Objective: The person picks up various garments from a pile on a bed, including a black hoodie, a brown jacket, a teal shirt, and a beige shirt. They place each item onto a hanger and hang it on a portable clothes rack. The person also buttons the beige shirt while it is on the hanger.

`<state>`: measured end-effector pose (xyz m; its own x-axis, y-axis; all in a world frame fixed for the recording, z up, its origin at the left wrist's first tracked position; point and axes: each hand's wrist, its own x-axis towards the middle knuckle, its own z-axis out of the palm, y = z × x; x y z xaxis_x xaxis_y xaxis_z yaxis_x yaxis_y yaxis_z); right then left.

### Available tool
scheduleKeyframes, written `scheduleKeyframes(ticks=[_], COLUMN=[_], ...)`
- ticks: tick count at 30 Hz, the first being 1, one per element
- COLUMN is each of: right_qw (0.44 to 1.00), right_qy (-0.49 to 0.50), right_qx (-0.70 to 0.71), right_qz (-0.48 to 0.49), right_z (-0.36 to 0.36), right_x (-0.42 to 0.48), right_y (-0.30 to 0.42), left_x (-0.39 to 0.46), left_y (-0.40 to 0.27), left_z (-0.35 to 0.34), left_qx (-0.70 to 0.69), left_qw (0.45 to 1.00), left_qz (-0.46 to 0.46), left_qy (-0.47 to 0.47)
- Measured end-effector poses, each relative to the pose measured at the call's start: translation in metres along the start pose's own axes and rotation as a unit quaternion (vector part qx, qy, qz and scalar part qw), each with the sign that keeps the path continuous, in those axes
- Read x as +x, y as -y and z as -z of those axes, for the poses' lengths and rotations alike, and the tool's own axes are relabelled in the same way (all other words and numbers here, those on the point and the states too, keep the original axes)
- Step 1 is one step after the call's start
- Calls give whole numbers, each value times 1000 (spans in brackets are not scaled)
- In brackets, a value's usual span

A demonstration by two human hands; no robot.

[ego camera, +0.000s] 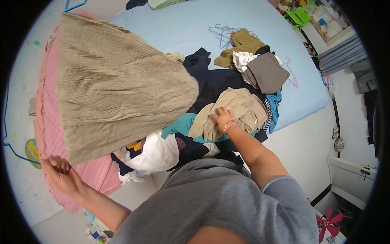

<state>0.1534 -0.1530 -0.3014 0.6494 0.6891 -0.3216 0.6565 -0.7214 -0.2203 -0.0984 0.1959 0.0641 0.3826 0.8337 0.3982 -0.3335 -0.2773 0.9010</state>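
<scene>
My left hand (pixel 62 175) is at the lower left, its fingers curled around a blue wire hanger (pixel 21 156) that runs off toward the left rim. Beside those fingers is the lower corner of a large tan crinkled garment (pixel 122 82), spread wide and slightly blurred at its left edge. How the garment joins the hanger is not clear. My right hand (pixel 224 119) lies on a crumpled beige garment (pixel 243 106) with its fingertips on the cloth; I cannot tell whether they grip it. Under that garment, teal cloth (pixel 179 125) shows.
Dark clothes (pixel 219 87), a white garment (pixel 158 154) and a folded grey-brown cloth (pixel 268 73) form a pile on the blue-sheeted bed (pixel 182 27). Wire hangers (pixel 224 35) lie behind an olive garment (pixel 243 45). A pink quilted cover (pixel 50 122) is at left.
</scene>
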Motion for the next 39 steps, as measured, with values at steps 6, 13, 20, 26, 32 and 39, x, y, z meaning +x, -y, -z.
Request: scheduleKeyframes(ticks=[6,13,20,26,32,39], right_qw=[995,944,866,782,836,863], right_qy=[-57,-234,-265,-393,-373,-321], right_qx=[-55,226,424,480,402,388], right_qz=[63,-51,5,67,24,40], right_z=[-5,106,368,450,436,403], right_x=[5,41,-3,-59,-47,-28], right_y=[-31,-88,-89,-79,-67,-54], left_x=[-4,-8,-10,-12,-14,-15], left_y=[-4,6,24,27,27,25], left_z=[8,-5,-3,-12,-3,-4], left_qx=[-4,5,-13,-24,-19,-5], left_qw=[1000,1000,1000,1000,1000,1000], left_qz=[0,-11,2,18,13,1], left_qy=[2,4,23,5,1,25])
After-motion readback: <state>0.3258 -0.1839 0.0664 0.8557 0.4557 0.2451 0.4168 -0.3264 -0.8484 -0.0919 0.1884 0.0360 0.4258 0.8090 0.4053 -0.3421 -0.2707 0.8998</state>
